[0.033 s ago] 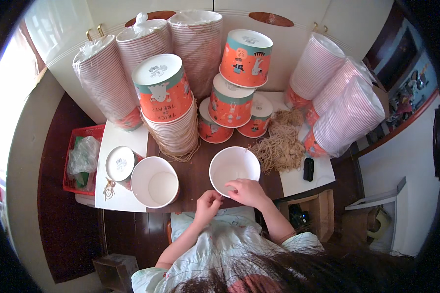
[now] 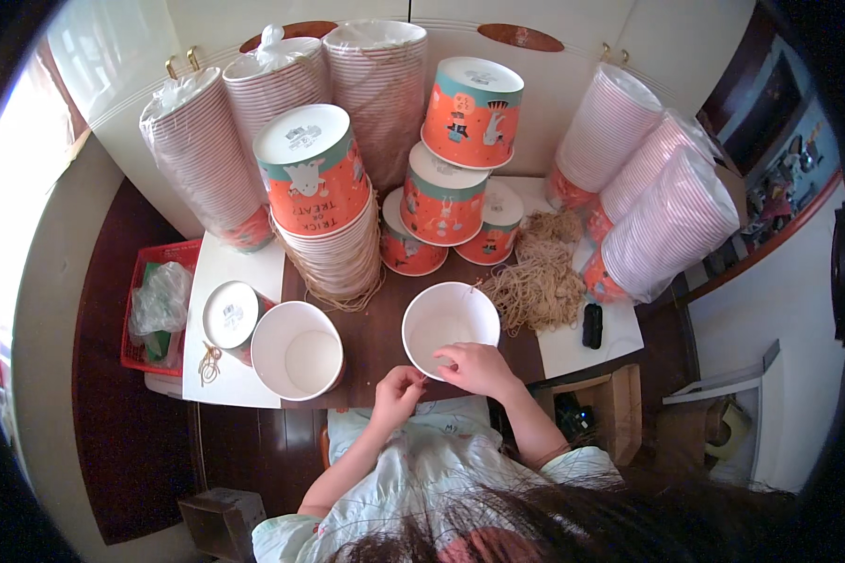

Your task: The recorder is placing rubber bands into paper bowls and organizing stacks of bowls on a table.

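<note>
A white-lined paper bucket [image 2: 430,305] stands with its mouth up at the table's near edge. My right hand [image 2: 479,370] is closed over its near right rim, with fingertips reaching inside and the rest of the grip hidden. At the rim's near left side, my left hand [image 2: 400,396] is pinched; whatever lies between its fingertips is too small to make out. Another upright paper bucket [image 2: 274,352] stands to the left. Just right of my bucket lies a tangled heap of tan cord [image 2: 535,291].
An upside-down orange bucket [image 2: 310,183] tops a cord-draped stack. Other upturned buckets [image 2: 474,117] are piled behind. Tall wrapped stacks [image 2: 376,103] line the back. Gold-handled scissors [image 2: 210,355] lie left; a black object [image 2: 592,326] lies right. A red basket [image 2: 141,263] stands beyond the left edge.
</note>
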Demonstrator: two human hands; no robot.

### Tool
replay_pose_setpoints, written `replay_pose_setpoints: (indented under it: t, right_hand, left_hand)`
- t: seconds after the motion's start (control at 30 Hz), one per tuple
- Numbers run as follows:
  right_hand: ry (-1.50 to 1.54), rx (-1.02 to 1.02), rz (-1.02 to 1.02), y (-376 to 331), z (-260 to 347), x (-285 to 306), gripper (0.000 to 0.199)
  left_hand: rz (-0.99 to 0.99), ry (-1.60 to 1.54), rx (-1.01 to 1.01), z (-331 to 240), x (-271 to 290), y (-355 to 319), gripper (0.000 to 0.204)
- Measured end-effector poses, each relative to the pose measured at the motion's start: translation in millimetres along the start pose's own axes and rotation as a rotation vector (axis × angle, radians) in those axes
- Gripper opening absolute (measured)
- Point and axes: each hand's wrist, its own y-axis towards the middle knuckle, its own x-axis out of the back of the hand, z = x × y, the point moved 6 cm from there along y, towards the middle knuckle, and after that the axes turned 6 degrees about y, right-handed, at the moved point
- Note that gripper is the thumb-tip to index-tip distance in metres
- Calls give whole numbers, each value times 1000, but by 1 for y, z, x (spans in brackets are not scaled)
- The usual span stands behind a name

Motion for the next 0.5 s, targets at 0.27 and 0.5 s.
replay_pose_setpoints:
  t: [0.27,0.5]
  right_hand:
    - [88,-40,119,8,1,17,26]
    - [316,87,69,9,19,27,21]
  left_hand:
    - [263,-476,-63,-66,20,-8,4]
    - [307,-536,199,-64,9,9,6]
